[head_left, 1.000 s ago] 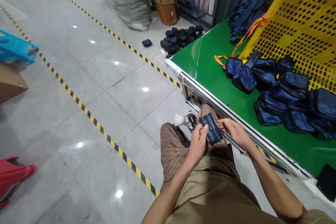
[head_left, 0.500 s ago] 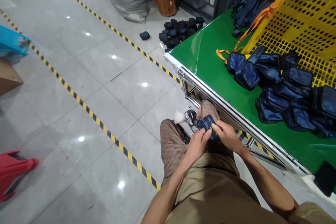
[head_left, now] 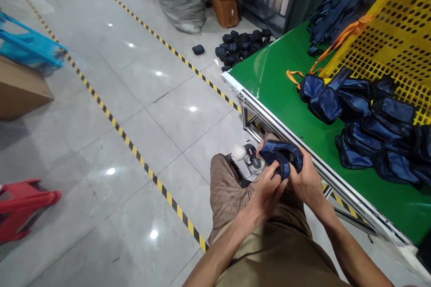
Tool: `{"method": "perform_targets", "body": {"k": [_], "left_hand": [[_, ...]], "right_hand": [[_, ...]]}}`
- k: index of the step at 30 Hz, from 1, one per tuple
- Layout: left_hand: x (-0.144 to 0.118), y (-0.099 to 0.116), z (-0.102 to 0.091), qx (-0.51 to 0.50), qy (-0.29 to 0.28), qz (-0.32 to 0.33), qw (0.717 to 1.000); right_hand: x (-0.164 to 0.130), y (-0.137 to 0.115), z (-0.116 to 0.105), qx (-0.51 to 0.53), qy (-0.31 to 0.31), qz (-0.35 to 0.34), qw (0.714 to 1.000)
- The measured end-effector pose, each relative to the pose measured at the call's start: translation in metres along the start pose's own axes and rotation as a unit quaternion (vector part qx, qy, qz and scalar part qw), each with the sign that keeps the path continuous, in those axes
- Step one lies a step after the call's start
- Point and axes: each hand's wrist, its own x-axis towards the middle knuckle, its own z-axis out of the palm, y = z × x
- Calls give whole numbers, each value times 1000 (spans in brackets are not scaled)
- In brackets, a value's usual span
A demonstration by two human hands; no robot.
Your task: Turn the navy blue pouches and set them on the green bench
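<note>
Beside the green conveyor belt (head_left: 279, 85), both hands (head_left: 286, 184) grip a folded navy pouch (head_left: 283, 154); no readable writing.

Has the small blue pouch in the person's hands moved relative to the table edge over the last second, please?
Yes. The blue pouch has risen off the lap toward the green table's metal edge, now bent between both hands.
</note>
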Motion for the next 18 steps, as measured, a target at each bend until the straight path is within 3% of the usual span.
{"method": "perform_targets", "body": {"k": [2, 4, 7, 9, 11, 14, 18], "left_hand": [[-2, 13, -9, -51, 16, 6, 999], [-8, 24, -19, -114, 66, -23, 991], [-19, 31, -34, -177, 234, -113, 949], [-24, 32, -45, -164, 373, -143, 902], [-25, 30, -58, -140, 466, -143, 862], [-21, 23, -78, -125, 517, -134, 836], [-14, 19, -101, -64, 517, -113, 846]], "right_hand": [[-12, -20, 2, 1, 45, 27, 999], [-19, -35, 3, 7, 48, 1, 999], [-22, -58, 9, 6, -16, -167, 986], [-23, -77, 24, -17, -48, -291, 955], [-24, -96, 44, -49, -67, -372, 925], [-24, -119, 70, -93, -98, -415, 900], [-13, -131, 72, -121, -161, -427, 881]]}}
